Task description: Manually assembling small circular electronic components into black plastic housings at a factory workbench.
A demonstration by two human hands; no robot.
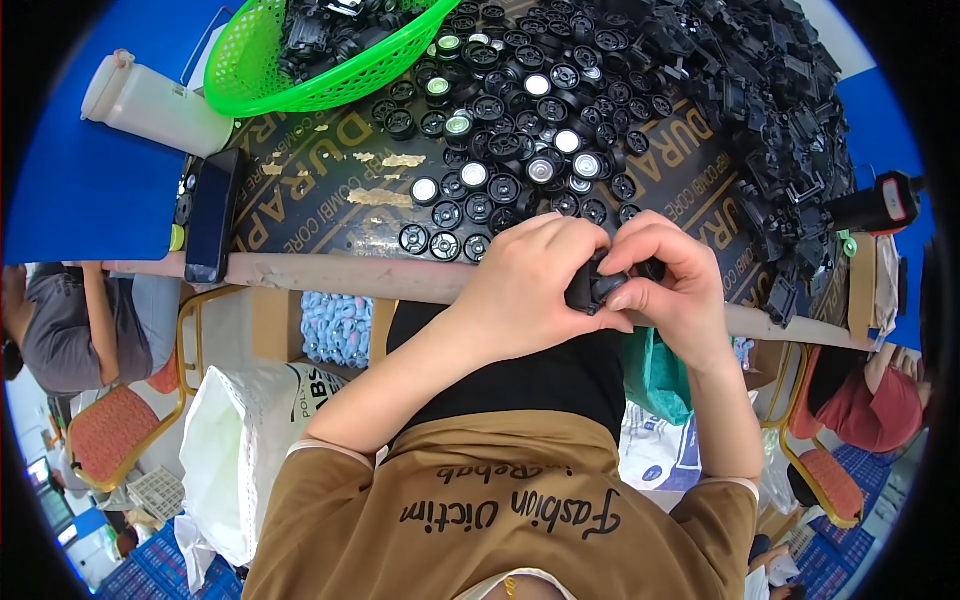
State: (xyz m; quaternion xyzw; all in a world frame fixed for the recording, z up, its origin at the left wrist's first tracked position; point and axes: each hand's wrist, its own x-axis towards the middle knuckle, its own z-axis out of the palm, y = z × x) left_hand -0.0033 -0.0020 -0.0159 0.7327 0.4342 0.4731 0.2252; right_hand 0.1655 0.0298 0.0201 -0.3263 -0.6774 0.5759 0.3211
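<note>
At the table's near edge, my left hand (535, 270) is closed around a small black plastic part (582, 290). My right hand (672, 268) meets it from the other side, thumb and forefinger pinching a rounded black piece (606, 287) that looks like a small wheel. The fingers cover much of both pieces, so how they join is hidden. Just beyond my hands many small black toy wheels (478, 208) lie loose, some with silver or greenish faces. A big heap of black plastic chassis parts (770, 110) spreads over the right side of the table.
A green basket (330, 92) of black parts stands at the far left, beside a white jar (150, 105) and a phone (212, 215). A black power tool (875, 205) lies at right. Below are a box of blue pieces (335, 328) and a white sack (235, 450). People sit on both sides.
</note>
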